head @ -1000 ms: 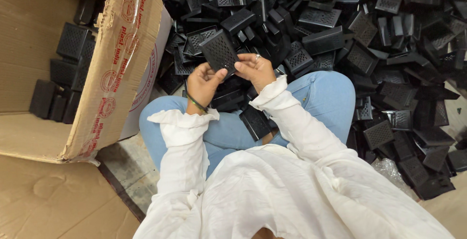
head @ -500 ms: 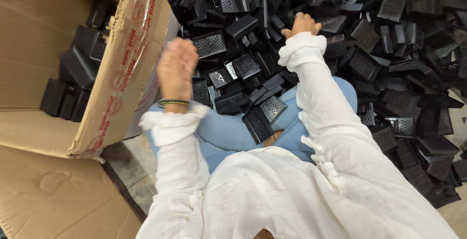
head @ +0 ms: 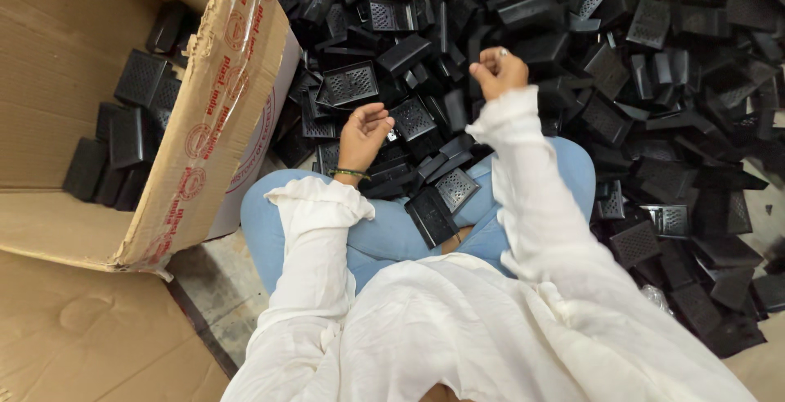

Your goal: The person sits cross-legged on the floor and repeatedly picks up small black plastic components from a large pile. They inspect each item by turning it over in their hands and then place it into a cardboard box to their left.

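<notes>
Pile [head: 572,67]: black grille parts are heaped on the floor within arm's reach.
Left hand [head: 362,134]: half open, empty, held just above the parts by the knee.
Right hand [head: 497,69]: raised over the pile, fingers curled; any hold cannot be told.
Box [head: 213,124]: tipped on its side; parts are stacked inside.

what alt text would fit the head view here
A seated person in white sleeves and blue trousers holds both hands, left hand and right hand, empty over a pile of black perforated plastic parts; an open cardboard box holding more parts stands at their left.
</notes>
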### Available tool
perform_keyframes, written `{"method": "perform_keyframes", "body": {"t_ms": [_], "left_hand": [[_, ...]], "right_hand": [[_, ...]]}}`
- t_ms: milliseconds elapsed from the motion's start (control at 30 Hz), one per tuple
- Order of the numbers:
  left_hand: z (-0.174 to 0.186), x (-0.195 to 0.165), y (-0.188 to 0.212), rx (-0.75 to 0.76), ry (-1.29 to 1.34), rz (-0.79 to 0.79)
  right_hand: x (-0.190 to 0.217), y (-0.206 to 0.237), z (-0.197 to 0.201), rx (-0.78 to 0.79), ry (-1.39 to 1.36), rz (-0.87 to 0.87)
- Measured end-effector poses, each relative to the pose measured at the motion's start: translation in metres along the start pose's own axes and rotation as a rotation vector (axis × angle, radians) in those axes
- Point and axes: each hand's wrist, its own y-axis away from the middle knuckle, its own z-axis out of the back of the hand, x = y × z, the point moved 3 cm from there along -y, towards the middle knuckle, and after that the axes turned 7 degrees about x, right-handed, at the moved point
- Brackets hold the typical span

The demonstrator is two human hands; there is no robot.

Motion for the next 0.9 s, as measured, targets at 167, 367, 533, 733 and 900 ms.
{"method": "perform_keyframes", "body": {"t_ms": [167,367,533,733,900], "left_hand": [[-0.024,-0.023,0.014,0.145,0.042,-0.14],[0.002,-0.035,0.002,-0.198,0.655,0.001],[0.025,-0.015,-0.007,-0.137,0.822,0.048],[0.024,0.021,-0.011,-0.228,0.542,0.342],[0.008,0.017,-0.004,-0.012,0.386,0.288]], "right_hand": [[0.063,0.07,-0.069,0.359,-0.163,0.088],[0.05,0.002,-0.09,0.417,-0.325,0.089],[0.02,-0.075,-0.063,-0.09,0.515,0.078],[0.019,-0.019,-0.045,-0.075,0.09,-0.026],[0.041,0.066,-0.094,0.375,-0.494,-0.164]]}}
